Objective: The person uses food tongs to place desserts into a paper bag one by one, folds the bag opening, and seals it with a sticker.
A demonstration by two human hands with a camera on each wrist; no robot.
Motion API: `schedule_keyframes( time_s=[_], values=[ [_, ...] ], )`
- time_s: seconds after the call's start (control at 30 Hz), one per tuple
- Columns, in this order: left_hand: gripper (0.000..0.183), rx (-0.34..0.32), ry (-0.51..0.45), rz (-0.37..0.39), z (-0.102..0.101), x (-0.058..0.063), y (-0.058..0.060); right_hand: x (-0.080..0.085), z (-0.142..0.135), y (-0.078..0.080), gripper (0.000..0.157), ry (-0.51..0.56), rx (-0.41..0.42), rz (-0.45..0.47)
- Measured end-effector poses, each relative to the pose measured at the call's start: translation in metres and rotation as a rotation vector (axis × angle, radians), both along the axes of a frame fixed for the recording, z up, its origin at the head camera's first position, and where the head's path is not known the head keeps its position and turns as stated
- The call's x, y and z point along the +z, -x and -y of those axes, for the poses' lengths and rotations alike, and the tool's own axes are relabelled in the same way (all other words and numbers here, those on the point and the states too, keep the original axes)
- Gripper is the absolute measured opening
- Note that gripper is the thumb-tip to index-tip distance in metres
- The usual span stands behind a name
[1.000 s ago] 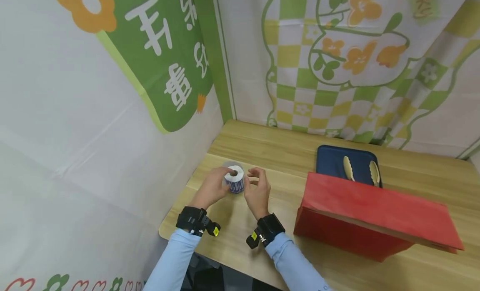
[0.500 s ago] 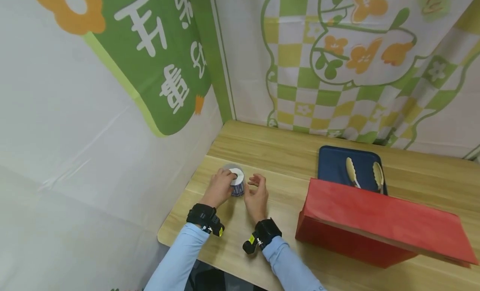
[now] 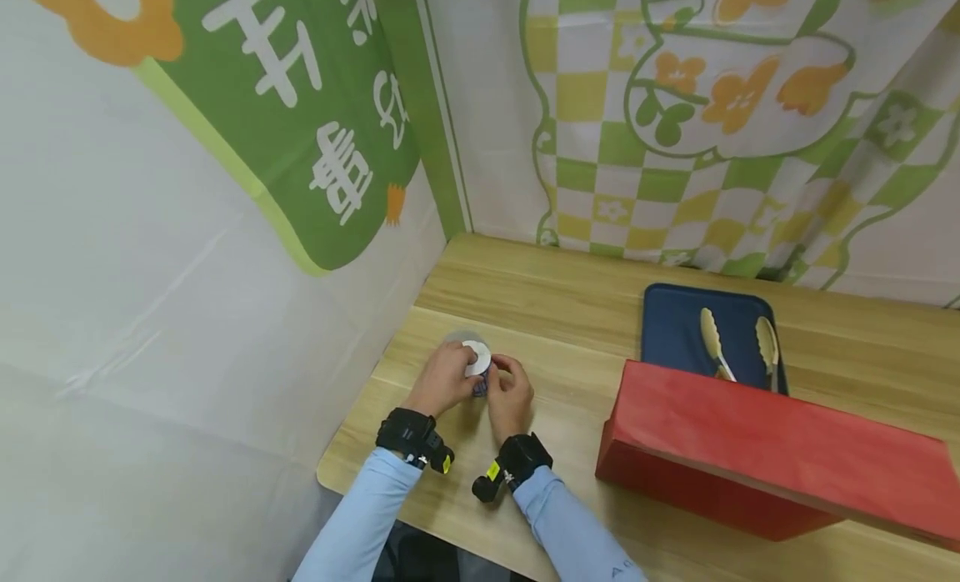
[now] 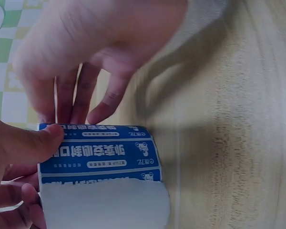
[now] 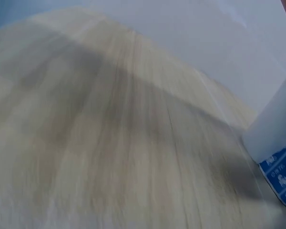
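Note:
A roll of blue-printed labels [image 3: 478, 359] stands upright on the wooden table near its left edge. My left hand [image 3: 442, 378] grips the roll at its top, thumb on the printed side. Part of the side is bare white, below the blue labels, as the left wrist view shows. Coming from the other side, my right hand [image 3: 512, 398] has curled fingers and thumb meeting at the roll's upper edge; its fingertips are partly hidden behind the roll. In the right wrist view only the roll's lower part [image 5: 282, 174] appears at the right.
A red paper bag [image 3: 750, 449] lies to the right of the hands. Behind it a dark blue tray [image 3: 671, 328] holds tongs [image 3: 711, 336]. A greyish round shape [image 3: 463, 338] shows behind the roll. A white wall sheet [image 3: 225, 382] borders the table's left side.
My left hand has shifted over the top of the roll. My right fingers, earlier spread apart beside the roll, have closed in against its edge. The head view has shifted slightly.

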State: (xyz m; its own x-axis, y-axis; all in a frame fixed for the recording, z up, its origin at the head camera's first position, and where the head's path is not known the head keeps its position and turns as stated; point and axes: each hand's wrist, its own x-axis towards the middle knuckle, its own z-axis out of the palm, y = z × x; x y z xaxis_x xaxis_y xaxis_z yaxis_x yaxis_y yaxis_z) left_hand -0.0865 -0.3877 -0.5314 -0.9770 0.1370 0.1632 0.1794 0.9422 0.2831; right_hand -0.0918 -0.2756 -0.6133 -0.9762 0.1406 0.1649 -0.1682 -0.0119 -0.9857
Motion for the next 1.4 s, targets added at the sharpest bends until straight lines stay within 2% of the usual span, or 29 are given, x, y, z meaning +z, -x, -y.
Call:
schedule_keyframes(
  time_s=[0.2,0.33,0.47,0.73,0.8,1.0,1.1,1.4],
  values=[
    [0.022,0.012,-0.044,0.022,-0.002,0.004,0.001,0.004,0.005,-0.004,0.016,0.01,-0.056,0.004],
    [0.023,0.001,-0.041,0.024,-0.004,0.004,0.001,0.005,0.006,-0.005,0.016,0.02,-0.091,-0.037],
    [0.022,-0.017,-0.039,-0.009,-0.004,0.004,0.002,0.008,0.008,-0.003,0.014,-0.001,-0.129,-0.086],
    [0.018,-0.059,-0.009,-0.027,-0.004,0.006,0.006,0.011,0.016,0.005,0.007,-0.146,-0.247,-0.131],
    [0.017,-0.053,-0.001,-0.019,-0.005,0.006,0.006,0.01,0.015,0.008,0.008,-0.147,-0.237,-0.117],
    [0.018,-0.017,0.016,0.031,-0.005,0.005,0.003,0.007,0.005,0.001,0.014,0.021,-0.089,-0.073],
    [0.019,-0.015,0.007,0.032,-0.004,0.004,0.002,0.006,0.005,-0.001,0.015,0.062,-0.055,-0.087],
    [0.019,-0.055,0.011,0.0,0.0,-0.002,0.002,0.005,0.011,-0.004,0.013,-0.01,-0.113,-0.108]
  ],
)
